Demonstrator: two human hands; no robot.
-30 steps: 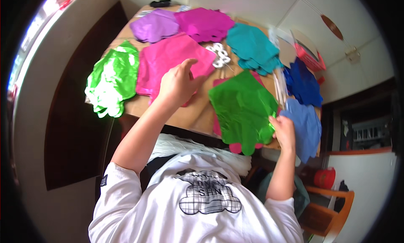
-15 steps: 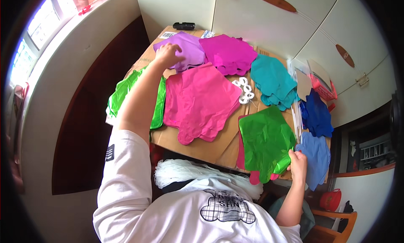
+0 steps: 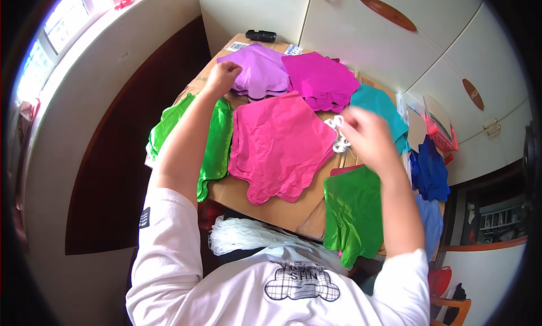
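Note:
My left hand [image 3: 221, 77] is closed in a pinch at the left edge of the lilac stack of flat foil sheets [image 3: 257, 72], which look like uninflated balloons. My right hand [image 3: 364, 131] hovers beside the white ribbon loops [image 3: 339, 135] and in front of the teal stack [image 3: 384, 111]; motion smears its fingers. Between the arms lies a large pink stack [image 3: 279, 151] with wavy lower edges. A dark green sheet [image 3: 350, 213] rests under my right forearm, with a pink edge showing beneath it. Bright green sheets [image 3: 214, 151] lie partly behind my left forearm.
A magenta stack [image 3: 322, 80] sits at the back of the cardboard-covered table [image 3: 226, 190]. Dark blue [image 3: 430, 168] and light blue [image 3: 430, 219] stacks lie at the right. A black object [image 3: 261, 36] stands at the far edge. White strands [image 3: 240, 235] hang at the near edge.
My right hand has let go of the dark green sheet and moved up and away to the ribbon loops. My left hand's spread fingers have closed at the lilac stack's edge.

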